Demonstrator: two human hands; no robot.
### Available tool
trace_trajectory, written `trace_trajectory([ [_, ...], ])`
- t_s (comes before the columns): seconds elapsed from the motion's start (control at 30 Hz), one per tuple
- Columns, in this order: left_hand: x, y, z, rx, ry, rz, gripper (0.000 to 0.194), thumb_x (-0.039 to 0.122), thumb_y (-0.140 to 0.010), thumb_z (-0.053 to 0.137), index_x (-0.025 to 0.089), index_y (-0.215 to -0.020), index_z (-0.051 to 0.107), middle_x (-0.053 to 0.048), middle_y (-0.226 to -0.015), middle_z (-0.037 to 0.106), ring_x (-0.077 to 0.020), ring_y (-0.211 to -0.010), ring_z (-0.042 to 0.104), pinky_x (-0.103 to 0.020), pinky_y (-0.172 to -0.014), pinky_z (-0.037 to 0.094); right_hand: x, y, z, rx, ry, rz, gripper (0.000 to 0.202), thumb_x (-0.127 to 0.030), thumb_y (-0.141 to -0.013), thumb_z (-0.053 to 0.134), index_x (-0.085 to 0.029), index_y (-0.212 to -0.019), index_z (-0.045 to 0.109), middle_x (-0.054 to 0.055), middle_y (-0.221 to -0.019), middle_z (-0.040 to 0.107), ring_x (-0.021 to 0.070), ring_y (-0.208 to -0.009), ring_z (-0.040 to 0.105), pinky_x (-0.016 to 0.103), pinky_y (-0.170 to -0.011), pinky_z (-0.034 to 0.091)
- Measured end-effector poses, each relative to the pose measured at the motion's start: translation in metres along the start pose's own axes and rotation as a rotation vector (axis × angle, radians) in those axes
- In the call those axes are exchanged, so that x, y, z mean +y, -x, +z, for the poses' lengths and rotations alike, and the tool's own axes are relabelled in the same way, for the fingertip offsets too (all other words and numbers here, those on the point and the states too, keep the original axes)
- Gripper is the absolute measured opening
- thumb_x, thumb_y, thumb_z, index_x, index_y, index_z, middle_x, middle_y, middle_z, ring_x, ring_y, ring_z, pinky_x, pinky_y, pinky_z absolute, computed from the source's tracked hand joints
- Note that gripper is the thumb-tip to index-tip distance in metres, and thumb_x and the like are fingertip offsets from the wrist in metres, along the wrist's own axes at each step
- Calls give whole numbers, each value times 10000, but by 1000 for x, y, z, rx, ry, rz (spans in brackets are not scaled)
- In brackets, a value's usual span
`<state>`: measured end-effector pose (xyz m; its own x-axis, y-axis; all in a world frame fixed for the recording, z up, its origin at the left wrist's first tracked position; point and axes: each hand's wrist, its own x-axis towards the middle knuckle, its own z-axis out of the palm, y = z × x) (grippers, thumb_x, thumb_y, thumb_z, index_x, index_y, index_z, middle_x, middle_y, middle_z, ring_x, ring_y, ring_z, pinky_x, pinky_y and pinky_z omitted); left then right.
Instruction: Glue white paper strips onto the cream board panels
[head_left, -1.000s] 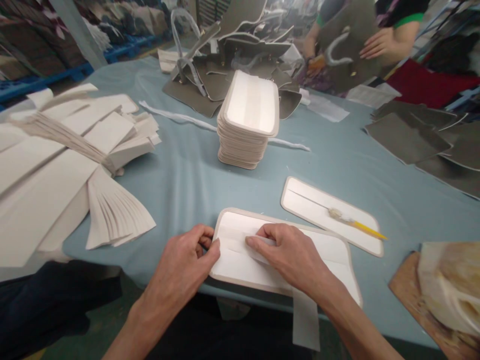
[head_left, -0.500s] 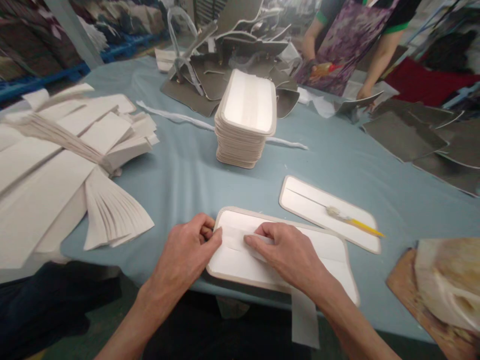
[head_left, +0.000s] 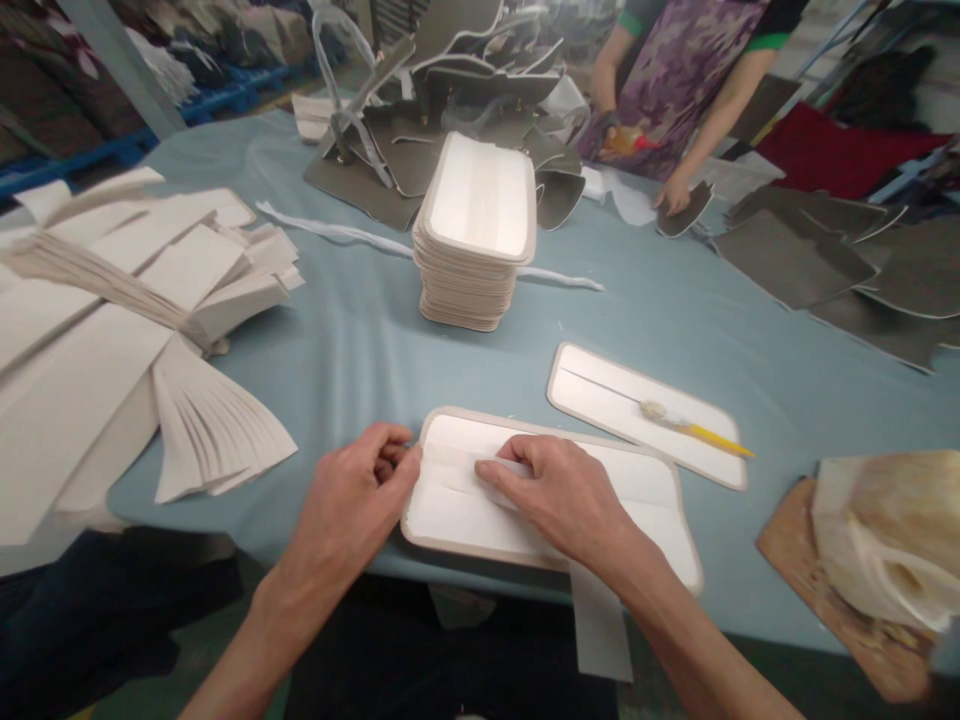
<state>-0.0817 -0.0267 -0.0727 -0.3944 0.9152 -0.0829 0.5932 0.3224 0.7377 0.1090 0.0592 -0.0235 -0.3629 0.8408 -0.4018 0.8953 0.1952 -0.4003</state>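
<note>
A long white panel with a beige border and rounded corners lies flat at the table's near edge. At its left end is my left hand, fingers curled and thumb pressed on the border. My right hand is closed over the panel's middle, thumb and fingers pinching a thin white strip. One end of this strip hangs down past the table edge; a pale band runs on the panel between both hands. Just behind, a narrower white panel carries a yellow-handled brush.
A tall stack of white panels stands mid-table, a white cord behind it. White strips pile up at left. Grey pieces and a co-worker's hand are at the far right. A glue-stained container sits on a board at right.
The whole view has shifted slightly, so things sit a little further left. My hands keep nearly the same hold on the panel and strip. The co-worker's grey piece is lowered.
</note>
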Motion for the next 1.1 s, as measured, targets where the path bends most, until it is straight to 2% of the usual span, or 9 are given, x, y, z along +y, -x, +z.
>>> trace_trajectory([
  [0.07,-1,4,1,139,-68,203,259,423,-947,546,207,-1018,670,-18,-894,731,-197,-803,677,-335,-784,522,-1,0,0,-1,6,-7,292,-438,-921,598,-234,-735,693,14,-772,719,186,-745,585,302,-659,275],
  [0.13,0,9,5,217,-145,478,204,319,-1006,508,190,-1043,663,-42,-988,732,-195,-920,682,-331,-886,522,-2,0,0,5,21,-20,298,-434,-931,586,-232,-743,697,20,-790,733,192,-767,603,304,-664,278],
  [0.2,2,15,9,207,-229,698,198,239,-1025,492,170,-1118,652,-67,-1098,733,-204,-1057,668,-339,-986,497,-3,1,0,17,48,-34,300,-424,-946,570,-228,-766,709,34,-825,753,206,-810,630,309,-676,285],
  [0.3,-2,24,15,145,-398,862,352,314,-1025,516,113,-1302,598,-124,-1321,691,-289,-1294,574,-414,-1092,427,-2,2,0,21,75,-58,292,-387,-974,537,-225,-840,739,53,-880,778,225,-873,667,320,-700,300],
  [0.4,-11,32,19,87,-549,901,595,491,-1017,482,62,-1428,525,-161,-1501,579,-373,-1423,457,-476,-1132,359,0,5,-1,12,88,-85,288,-349,-994,503,-226,-947,759,66,-949,795,236,-914,691,325,-719,319],
  [0.5,-18,36,21,88,-631,912,733,612,-994,448,67,-1482,489,-155,-1559,524,-407,-1442,429,-501,-1150,312,0,11,-5,-3,110,-109,285,-319,-1006,485,-229,-1030,755,71,-1008,797,239,-939,701,325,-727,332],
  [0.7,-17,37,24,120,-684,921,770,653,-973,453,86,-1492,491,-147,-1561,524,-410,-1435,452,-507,-1137,345,8,24,-20,25,151,-85,244,-347,-999,538,-252,-1079,747,49,-977,788,241,-942,689,323,-732,328],
  [0.93,-15,36,23,136,-741,967,737,625,-1011,369,68,-1476,497,-153,-1551,534,-406,-1420,481,-503,-1147,339,73,32,-41,-59,-31,-35,287,-410,-937,562,-207,-806,718,2,-783,698,167,-728,580,292,-655,320],
  [1.1,-18,33,23,120,-724,990,740,577,-1012,404,106,-1580,346,-166,-1562,516,-372,-1444,482,-487,-1206,324,123,40,-48,17,-95,30,352,-470,-907,525,-199,-729,661,-12,-684,619,163,-674,532,290,-623,317],
])
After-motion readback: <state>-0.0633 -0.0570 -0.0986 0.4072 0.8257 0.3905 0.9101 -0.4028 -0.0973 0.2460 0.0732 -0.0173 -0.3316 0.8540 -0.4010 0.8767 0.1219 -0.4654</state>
